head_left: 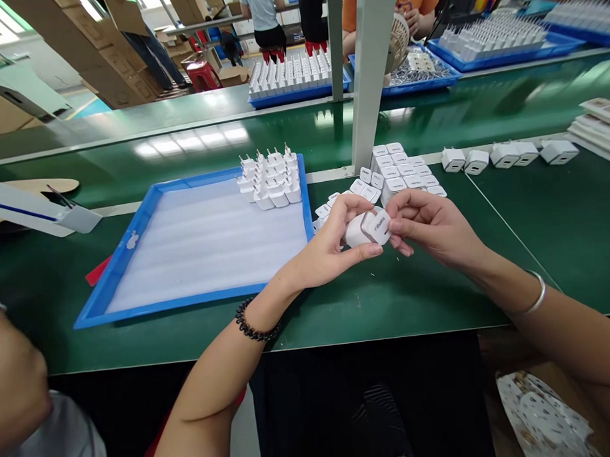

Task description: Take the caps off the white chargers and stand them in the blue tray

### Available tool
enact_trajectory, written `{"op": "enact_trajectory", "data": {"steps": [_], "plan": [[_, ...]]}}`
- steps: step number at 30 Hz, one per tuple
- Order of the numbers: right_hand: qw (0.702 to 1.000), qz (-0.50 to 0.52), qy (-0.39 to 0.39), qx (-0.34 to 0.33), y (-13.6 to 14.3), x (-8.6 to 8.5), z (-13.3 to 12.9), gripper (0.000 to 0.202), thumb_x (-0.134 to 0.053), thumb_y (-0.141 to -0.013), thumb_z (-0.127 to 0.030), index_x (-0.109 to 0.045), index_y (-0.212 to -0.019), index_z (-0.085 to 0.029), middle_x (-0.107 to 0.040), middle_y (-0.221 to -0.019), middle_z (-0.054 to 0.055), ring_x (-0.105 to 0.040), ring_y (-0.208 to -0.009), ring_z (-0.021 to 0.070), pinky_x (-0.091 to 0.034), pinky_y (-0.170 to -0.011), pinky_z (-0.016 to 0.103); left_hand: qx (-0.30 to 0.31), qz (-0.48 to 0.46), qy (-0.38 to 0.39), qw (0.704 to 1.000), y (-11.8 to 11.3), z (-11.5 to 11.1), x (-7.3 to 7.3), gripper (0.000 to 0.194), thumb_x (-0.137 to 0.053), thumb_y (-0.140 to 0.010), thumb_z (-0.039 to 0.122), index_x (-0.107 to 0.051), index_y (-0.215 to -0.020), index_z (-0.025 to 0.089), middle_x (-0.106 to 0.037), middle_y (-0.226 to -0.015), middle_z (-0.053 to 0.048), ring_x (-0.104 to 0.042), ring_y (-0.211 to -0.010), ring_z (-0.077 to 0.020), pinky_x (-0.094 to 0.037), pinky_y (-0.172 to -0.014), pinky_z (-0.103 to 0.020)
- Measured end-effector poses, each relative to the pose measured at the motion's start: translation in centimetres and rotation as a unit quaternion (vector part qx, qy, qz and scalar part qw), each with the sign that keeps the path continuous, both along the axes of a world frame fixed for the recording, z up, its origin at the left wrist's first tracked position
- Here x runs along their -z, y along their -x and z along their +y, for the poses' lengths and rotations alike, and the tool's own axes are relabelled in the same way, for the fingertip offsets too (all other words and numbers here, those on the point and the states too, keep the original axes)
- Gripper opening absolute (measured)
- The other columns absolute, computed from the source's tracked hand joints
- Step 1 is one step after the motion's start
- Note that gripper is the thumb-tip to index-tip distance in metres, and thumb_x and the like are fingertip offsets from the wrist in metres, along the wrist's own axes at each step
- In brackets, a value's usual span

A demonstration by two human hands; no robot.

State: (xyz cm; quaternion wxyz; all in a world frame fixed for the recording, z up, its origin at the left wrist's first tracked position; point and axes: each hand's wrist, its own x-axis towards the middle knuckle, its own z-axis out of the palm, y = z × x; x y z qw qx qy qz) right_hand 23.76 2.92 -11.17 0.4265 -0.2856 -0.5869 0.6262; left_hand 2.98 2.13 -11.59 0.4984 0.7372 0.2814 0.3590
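Note:
In the middle of the view, my left hand (326,251) is closed around a small white plug charger (358,233). Thumb and fingers of my right hand (429,224) pinch the edge of a white end cap (381,226) with small print, which sits at the charger's right end. A thin gap line shows between cap and body; how firmly they join I cannot tell. Just behind my hands are stacked white printed caps (403,168) and a looser heap of similar pieces (363,186). To the left, several white chargers with pins up (271,183) stand in a blue-rimmed tray (187,298).
A row of white chargers (505,155) lies along the back right of the green bench (487,289). A grey post (370,79) rises behind the caps. Blue trays of chargers (292,75) stand on the far shelf. A neighbour's arm (15,378) reaches in at left.

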Motion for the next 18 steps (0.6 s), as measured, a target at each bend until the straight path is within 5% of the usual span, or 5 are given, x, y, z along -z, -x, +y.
{"op": "enact_trajectory", "data": {"steps": [18], "plan": [[0.998, -0.032, -0.039, 0.033, 0.14, -0.04, -0.59, 0.029, -0.084, -0.079, -0.038, -0.062, -0.085, -0.020, -0.065, -0.062, -0.002, -0.057, -0.048, 0.0089, -0.047, -0.045, 0.021, -0.005, -0.004, 0.002, 1.000, 0.02, -0.07, -0.07, 0.041, -0.068, -0.089, 0.039, -0.041, -0.115, 0.024, -0.050, -0.105, -0.004, -0.052, -0.082, -0.0130, -0.045, -0.068, -0.026]]}}
